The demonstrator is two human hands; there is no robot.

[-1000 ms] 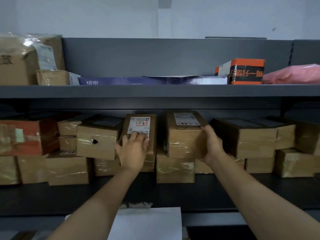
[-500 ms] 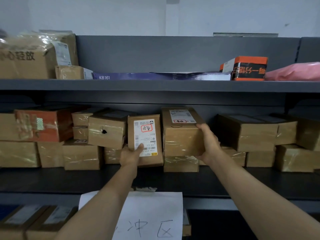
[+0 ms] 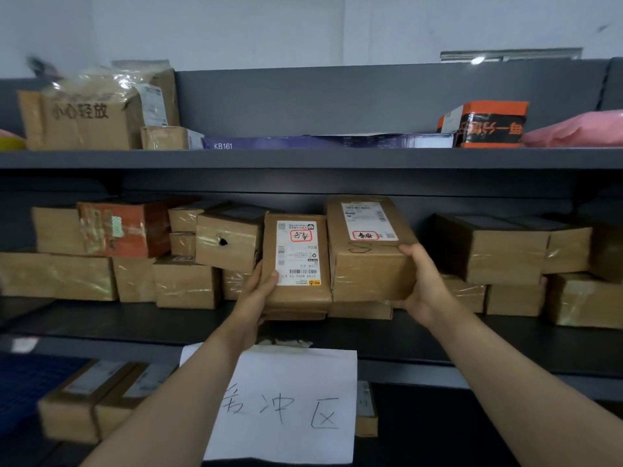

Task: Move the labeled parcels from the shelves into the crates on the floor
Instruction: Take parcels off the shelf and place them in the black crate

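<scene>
Nearest to me, a white paper sheet [image 3: 279, 406] with big hand-drawn marks hangs from the front edge of the dark grey metal middle shelf [image 3: 135, 326]. Two bare arms reach up past it, hands apart, each holding its own parcel. The left hand [image 3: 259, 294] grips the bottom left corner of a thin brown cardboard box [image 3: 296, 294], thumb on the front and fingers tucked behind. That box stands on its short end, long side going up and down, and its flat face with a white sticker [image 3: 298, 252] looks out at me. Touching it on the right is a wider brown box [image 3: 367, 274] wrapped in shiny clear tape. The right hand [image 3: 423, 287] holds its near right corner, thumb on top and fingers underneath. This one's long side runs back into the shelf, and its top, with another white sticker, tips toward me. Both parcels are at the front of the middle shelf, over flatter boxes [image 3: 360, 310]; I cannot tell if they rest on them. More taped brown boxes [image 3: 499, 254] are piled on both sides. Up on the top shelf [image 3: 303, 158] lie a long flat purple box [image 3: 303, 142], an orange and black box [image 3: 485, 124] and a soft pink bag [image 3: 580, 129].
</scene>
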